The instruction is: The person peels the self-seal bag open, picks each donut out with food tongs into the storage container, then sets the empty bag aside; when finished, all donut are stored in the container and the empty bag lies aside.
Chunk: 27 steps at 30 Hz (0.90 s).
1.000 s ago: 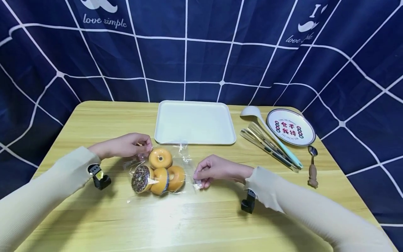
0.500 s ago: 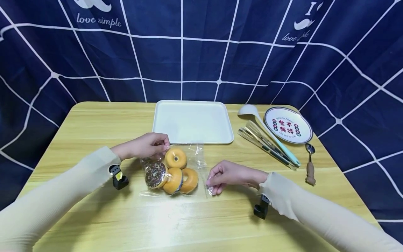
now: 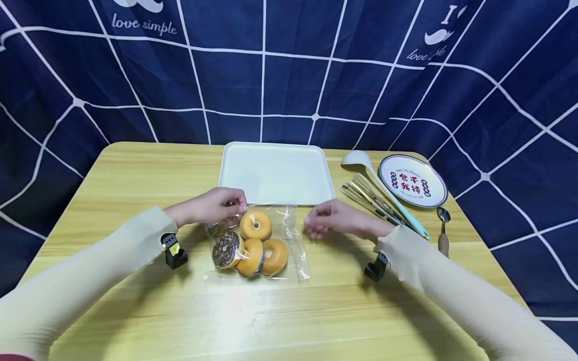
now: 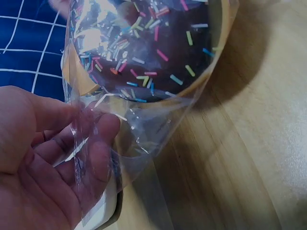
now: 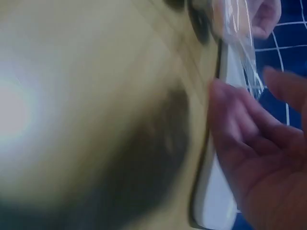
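A clear plastic bag (image 3: 294, 253) with several doughnuts inside lies on the table. Among them, a chocolate doughnut (image 3: 225, 249) with coloured sprinkles sits at the left and a plain golden doughnut (image 3: 256, 224) at the top. My left hand (image 3: 220, 205) pinches the bag's upper left part; in the left wrist view, thumb and fingers meet on the film (image 4: 144, 127). My right hand (image 3: 333, 219) hovers beside the bag's upper right edge, fingers loosely bent. The right wrist view shows a gap between its thumb and fingers (image 5: 228, 110), with nothing between them.
Behind the bag lies a white tray (image 3: 276, 173). To the right are a ladle (image 3: 397, 198), slotted metal utensils (image 3: 368, 198), a printed plate (image 3: 412, 198) and a spoon (image 3: 443, 230). A blue checked curtain (image 3: 289, 85) hangs behind the table (image 3: 189, 321).
The bag and both hands have shifted right. My right hand has let go of the bag's right edge and moved up toward the tray's near corner, while my left hand keeps its pinch.
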Motion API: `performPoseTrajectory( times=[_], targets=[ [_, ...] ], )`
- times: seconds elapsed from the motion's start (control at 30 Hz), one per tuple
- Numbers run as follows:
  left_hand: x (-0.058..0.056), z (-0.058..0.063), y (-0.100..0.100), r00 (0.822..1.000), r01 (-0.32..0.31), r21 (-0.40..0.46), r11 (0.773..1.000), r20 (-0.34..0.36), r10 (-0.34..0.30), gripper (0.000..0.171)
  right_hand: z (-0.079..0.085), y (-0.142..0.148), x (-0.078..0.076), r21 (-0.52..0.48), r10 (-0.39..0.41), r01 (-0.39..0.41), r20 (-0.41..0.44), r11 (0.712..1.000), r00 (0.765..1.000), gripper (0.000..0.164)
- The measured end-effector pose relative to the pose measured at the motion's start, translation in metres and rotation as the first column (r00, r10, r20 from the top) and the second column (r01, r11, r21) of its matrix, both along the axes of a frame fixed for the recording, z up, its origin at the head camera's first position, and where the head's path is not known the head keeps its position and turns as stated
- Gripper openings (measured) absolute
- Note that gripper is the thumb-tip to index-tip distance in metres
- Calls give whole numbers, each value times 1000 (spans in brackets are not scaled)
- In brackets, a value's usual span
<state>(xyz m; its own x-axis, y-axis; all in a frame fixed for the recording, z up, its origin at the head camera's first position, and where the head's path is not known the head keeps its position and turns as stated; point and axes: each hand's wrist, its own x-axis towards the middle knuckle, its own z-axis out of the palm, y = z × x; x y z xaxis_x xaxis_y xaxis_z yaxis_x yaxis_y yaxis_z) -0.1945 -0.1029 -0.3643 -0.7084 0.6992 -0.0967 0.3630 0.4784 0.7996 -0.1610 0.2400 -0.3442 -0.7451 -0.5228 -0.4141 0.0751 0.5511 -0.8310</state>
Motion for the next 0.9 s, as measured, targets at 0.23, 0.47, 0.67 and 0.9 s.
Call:
performPoseTrajectory(
  times=[0.23,0.47,0.67,0.9],
  targets=[
    [0,0,1,1000,0,11,1000,7,0,11,2,-15,-25,85,-6,46,-421,995,907,22],
    [-1,-2,3,999,-18,22,1000,28,17,12,-1,-32,-33,138,107,-36,-550,990,828,15],
    [-1,-3,2,999,-24,20,1000,34,23,12,-4,-39,-36,145,153,-81,-597,986,787,4],
    [0,-6,-1,999,-29,14,999,34,29,12,-3,-35,-35,139,144,-75,-603,987,785,6]
  ],
)
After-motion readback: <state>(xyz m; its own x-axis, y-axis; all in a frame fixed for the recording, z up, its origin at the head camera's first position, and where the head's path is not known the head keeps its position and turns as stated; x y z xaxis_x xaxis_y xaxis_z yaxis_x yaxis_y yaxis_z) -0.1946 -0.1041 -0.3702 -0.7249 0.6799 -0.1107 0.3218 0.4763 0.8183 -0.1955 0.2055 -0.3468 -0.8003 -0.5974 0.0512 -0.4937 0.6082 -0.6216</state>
